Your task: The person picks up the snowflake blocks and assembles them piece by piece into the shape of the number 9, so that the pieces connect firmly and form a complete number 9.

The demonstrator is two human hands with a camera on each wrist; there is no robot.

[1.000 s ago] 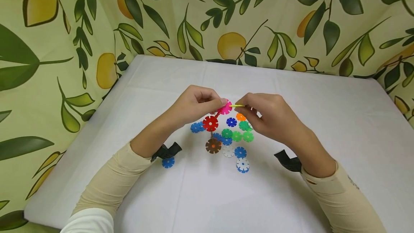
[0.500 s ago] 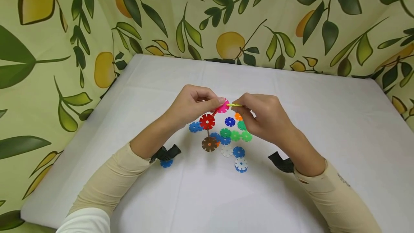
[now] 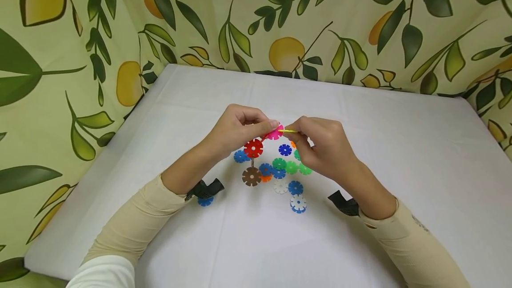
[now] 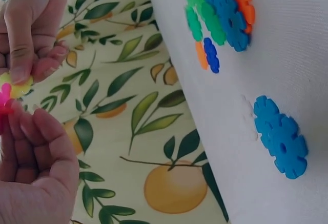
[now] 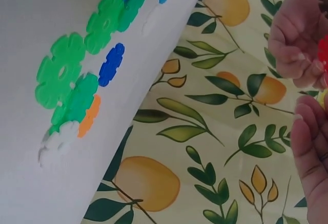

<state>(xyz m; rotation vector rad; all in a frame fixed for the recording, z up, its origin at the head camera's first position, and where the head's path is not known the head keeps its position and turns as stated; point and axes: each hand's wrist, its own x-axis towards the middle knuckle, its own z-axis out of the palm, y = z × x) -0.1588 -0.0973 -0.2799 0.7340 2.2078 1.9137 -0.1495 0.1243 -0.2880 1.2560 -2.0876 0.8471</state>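
Your left hand (image 3: 239,131) pinches pink disc (image 3: 274,134), part-hidden. Right hand (image 3: 325,145) pinches yellow disc (image 3: 289,131), edge-on at pink's 3 o'clock.

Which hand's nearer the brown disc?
Left. In the head view, the left hand is above the brown disc, pinching the pink disc; the right hand is farther off, up and to the right, pinching the yellow disc.
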